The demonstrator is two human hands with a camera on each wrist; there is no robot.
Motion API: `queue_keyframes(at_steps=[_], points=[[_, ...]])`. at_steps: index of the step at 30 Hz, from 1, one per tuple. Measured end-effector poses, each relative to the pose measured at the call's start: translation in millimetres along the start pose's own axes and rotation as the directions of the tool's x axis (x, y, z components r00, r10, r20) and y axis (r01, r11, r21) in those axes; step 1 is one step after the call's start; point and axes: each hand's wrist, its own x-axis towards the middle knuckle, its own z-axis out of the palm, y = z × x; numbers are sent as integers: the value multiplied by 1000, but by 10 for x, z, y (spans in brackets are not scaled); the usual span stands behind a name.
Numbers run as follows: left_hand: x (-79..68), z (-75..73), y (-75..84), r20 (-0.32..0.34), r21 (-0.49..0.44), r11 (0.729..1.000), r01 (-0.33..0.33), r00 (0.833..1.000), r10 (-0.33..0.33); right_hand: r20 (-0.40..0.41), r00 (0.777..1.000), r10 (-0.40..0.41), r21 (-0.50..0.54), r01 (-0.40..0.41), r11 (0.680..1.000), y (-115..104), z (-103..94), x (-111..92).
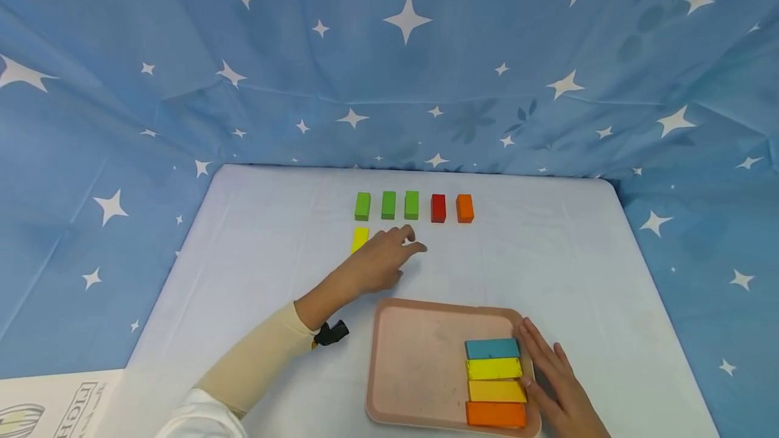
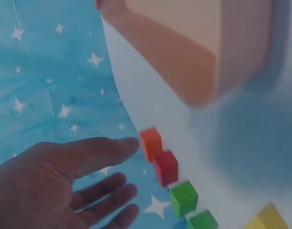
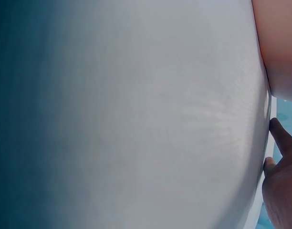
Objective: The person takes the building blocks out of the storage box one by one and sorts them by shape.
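Observation:
My left hand [image 1: 380,259] hovers above the table behind the tray, thumb and fingers spread apart and holding nothing. A yellow block [image 1: 360,238] lies beside it, partly hidden by the hand. Just beyond stand a red block [image 1: 438,209], an orange block [image 1: 465,209] and green blocks [image 1: 411,205] in a row. Against the right rim of the pink tray [image 1: 420,363] rests my right hand [image 1: 556,384], its fingers extended. Inside the tray's right side, a blue block [image 1: 491,349], two yellow blocks [image 1: 496,391] and an orange block [image 1: 496,415] lie stacked in a column.
A small black object [image 1: 331,333] lies by the left forearm, left of the tray. Blue star-patterned cloth [image 1: 408,59] hangs behind the white table [image 1: 548,242]. A printed sheet or box [image 1: 57,407] shows at the lower left.

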Motion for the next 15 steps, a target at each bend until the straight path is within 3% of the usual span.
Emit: queue_keyframes(at_steps=[3,9,15], points=[[40,5,184,8,42,994,-100,995,100,-5,1000,0,-9,0,1000,5,-3,7],[101,40,516,20,44,973,-225,974,224,-7,1000,-14,2,14,1000,12,-9,6],[196,113,836,100,30,929,-368,926,363,-7,1000,-27,24,27,999,12,-12,10]])
